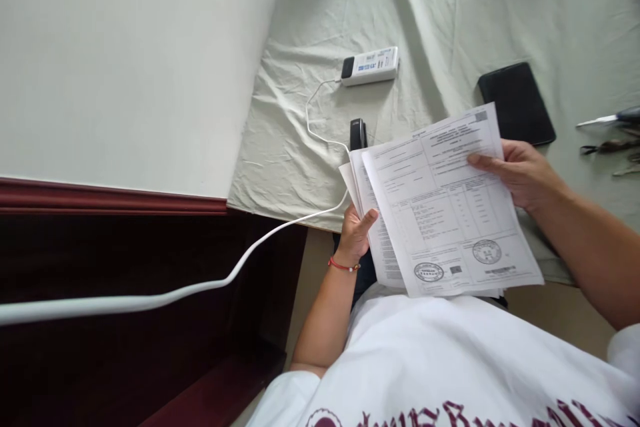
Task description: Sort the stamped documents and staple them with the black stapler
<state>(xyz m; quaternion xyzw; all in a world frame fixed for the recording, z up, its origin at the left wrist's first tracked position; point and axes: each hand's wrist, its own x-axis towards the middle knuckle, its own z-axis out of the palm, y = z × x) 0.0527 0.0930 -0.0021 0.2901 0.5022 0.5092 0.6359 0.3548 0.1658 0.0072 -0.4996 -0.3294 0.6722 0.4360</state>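
Note:
Printed paper sheets are held up in front of my chest, the top one bearing text, a table and round stamps near its lower edge. My left hand grips the left edge of the sheets behind the top one, thumb in front. On the right, my right hand pinches the top sheet near its upper right edge, with the thumb on the printed side. Its other fingers are hidden behind the paper. A black stapler-like object shows partly just beyond the sheets' upper left corner.
A white power bank lies on the pale green cloth, joined to a white cable that runs off left. Right of it rest a black notebook-like case and a screwdriver-like tool. A white wall stands left.

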